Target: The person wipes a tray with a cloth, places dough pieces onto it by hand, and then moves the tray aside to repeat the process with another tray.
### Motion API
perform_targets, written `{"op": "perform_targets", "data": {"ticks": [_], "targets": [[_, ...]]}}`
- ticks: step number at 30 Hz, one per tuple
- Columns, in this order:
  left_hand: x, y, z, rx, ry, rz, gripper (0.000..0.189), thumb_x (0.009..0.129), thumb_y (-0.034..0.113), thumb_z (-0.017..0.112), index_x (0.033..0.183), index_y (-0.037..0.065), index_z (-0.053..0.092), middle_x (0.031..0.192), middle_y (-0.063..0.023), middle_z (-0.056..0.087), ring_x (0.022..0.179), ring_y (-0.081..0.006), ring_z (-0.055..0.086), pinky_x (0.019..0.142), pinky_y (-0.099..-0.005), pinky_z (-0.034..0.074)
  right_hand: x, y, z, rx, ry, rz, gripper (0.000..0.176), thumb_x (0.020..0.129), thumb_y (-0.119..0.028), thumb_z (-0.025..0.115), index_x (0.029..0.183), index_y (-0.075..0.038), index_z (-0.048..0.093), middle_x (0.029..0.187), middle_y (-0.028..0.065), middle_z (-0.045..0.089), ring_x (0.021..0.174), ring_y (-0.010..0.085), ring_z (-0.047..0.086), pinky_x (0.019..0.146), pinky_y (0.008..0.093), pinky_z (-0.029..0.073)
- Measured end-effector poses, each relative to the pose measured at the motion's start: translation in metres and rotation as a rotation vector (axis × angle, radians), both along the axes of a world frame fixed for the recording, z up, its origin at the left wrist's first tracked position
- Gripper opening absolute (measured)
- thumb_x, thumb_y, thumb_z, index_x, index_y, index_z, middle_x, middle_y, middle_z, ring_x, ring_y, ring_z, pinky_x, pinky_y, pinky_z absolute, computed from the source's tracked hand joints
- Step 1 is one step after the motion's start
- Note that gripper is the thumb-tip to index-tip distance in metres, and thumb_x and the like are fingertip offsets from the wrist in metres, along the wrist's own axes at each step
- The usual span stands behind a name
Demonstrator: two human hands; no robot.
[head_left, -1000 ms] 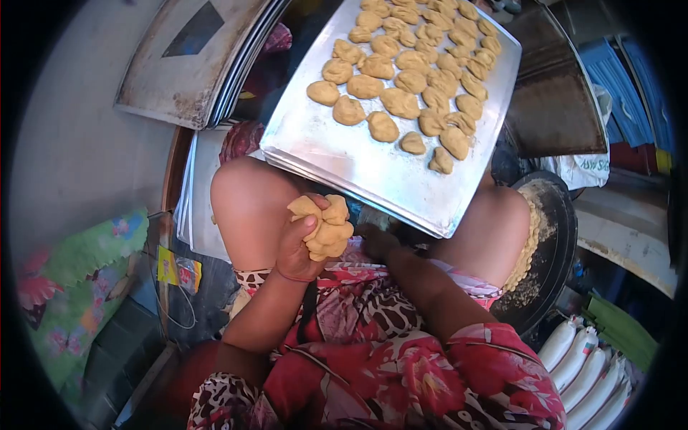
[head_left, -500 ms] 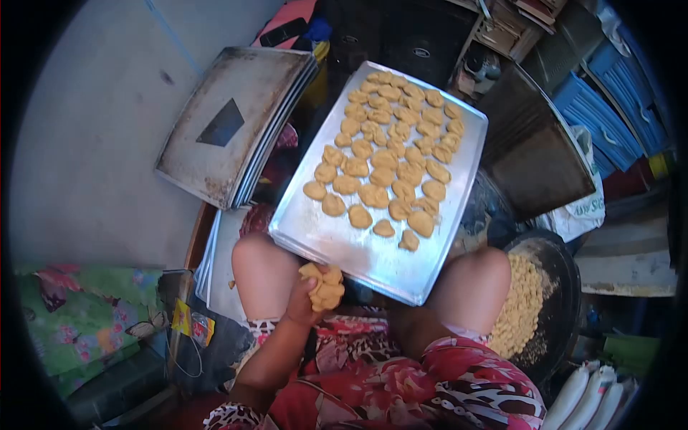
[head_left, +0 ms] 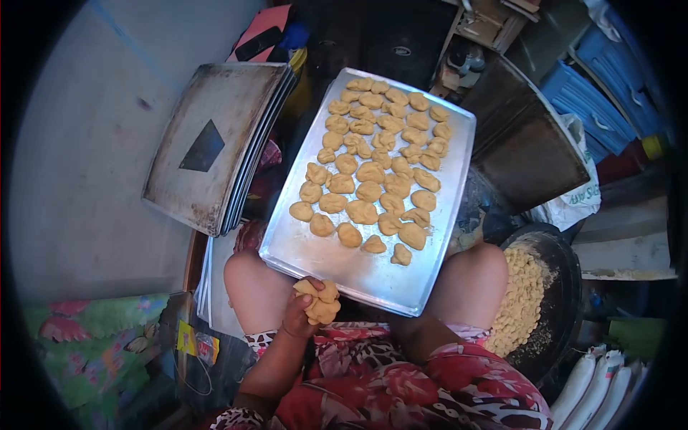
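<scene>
My left hand (head_left: 296, 317) is closed around a clump of yellowish dough pieces (head_left: 323, 307), just below the near edge of the tray. A large metal baking tray (head_left: 322, 259) rests tilted across my knees. Rows of flattened dough lumps (head_left: 369, 191) cover most of it, from the far end to past the middle; bare metal shows at the near end. My right forearm (head_left: 418, 331) goes in under the tray's near right corner, and the right hand itself is hidden there.
A stack of worn baking trays (head_left: 215, 143) leans at left. A dark tray (head_left: 527, 136) stands at right. Beside my right knee is a black basin (head_left: 566, 308) holding many small dough pieces (head_left: 519, 301). White rolled packages (head_left: 591, 387) lie at lower right; flowered cloth (head_left: 93, 330) hangs at left.
The whole view has shifted slightly. My left hand has risen a little towards the tray's edge, its fingers moving over the dough clump. The lumps on the tray keep their layout.
</scene>
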State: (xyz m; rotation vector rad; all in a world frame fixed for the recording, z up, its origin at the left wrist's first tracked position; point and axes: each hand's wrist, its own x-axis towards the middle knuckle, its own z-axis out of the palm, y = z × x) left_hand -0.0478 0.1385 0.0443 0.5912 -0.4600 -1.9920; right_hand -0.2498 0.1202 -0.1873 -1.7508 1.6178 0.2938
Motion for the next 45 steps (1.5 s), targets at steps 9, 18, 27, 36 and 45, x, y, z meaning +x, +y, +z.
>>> {"op": "perform_targets", "data": {"ticks": [9,18,27,36,45], "targets": [[0.002,0.002,-0.017,0.021,0.226,0.097,0.032,0.086,0.030,0.056,0.109,0.009,0.049,0.101,-0.0163,0.055,0.081,-0.0284,0.060,0.059,-0.0373,0.051,0.048,0.026,0.127,0.044,-0.043,0.388,0.028,0.085,-0.019,0.048,0.107,-0.006,0.061,0.107,0.0208,0.062,0.091,0.0382,0.063,0.080,0.0453,0.050],[0.039,0.001,0.021,-0.034,0.083,0.290,0.028,0.086,0.021,0.055,0.109,0.006,0.049,0.098,-0.0125,0.059,0.080,-0.0235,0.062,0.059,-0.0311,0.053,0.046,0.033,0.310,-0.492,-0.673,0.193,0.016,0.077,-0.004,0.057,0.092,-0.002,0.059,0.093,0.0169,0.058,0.087,0.0354,0.059,0.077,0.0405,0.048],[0.050,0.009,0.034,-0.020,0.035,0.342,0.031,0.086,0.017,0.055,0.114,0.004,0.049,0.097,-0.0113,0.059,0.080,-0.0238,0.064,0.058,-0.0317,0.054,0.096,-0.071,0.276,-1.087,-0.333,0.152,0.015,0.078,-0.010,0.062,0.092,-0.006,0.062,0.098,0.0092,0.061,0.091,0.0317,0.057,0.079,0.0418,0.045],[0.032,-0.003,0.036,-0.043,-0.076,0.281,0.029,0.088,0.015,0.056,0.113,0.003,0.050,0.101,-0.0111,0.060,0.084,-0.0210,0.063,0.065,-0.0318,0.054,0.073,-0.023,0.314,-0.448,-1.060,0.093,0.025,0.083,-0.016,0.064,0.106,-0.006,0.065,0.095,0.0075,0.062,0.087,0.0180,0.058,0.075,0.0301,0.047],[0.027,-0.015,0.030,0.016,-0.056,0.242,0.026,0.089,0.014,0.055,0.112,0.003,0.052,0.096,-0.0156,0.064,0.073,-0.0204,0.064,0.064,-0.0297,0.055,0.060,-0.046,0.277,-0.670,-0.995,-0.404,0.014,0.080,-0.008,0.066,0.092,-0.003,0.063,0.079,0.0091,0.063,0.069,0.0183,0.061,0.063,0.0311,0.048]]}}
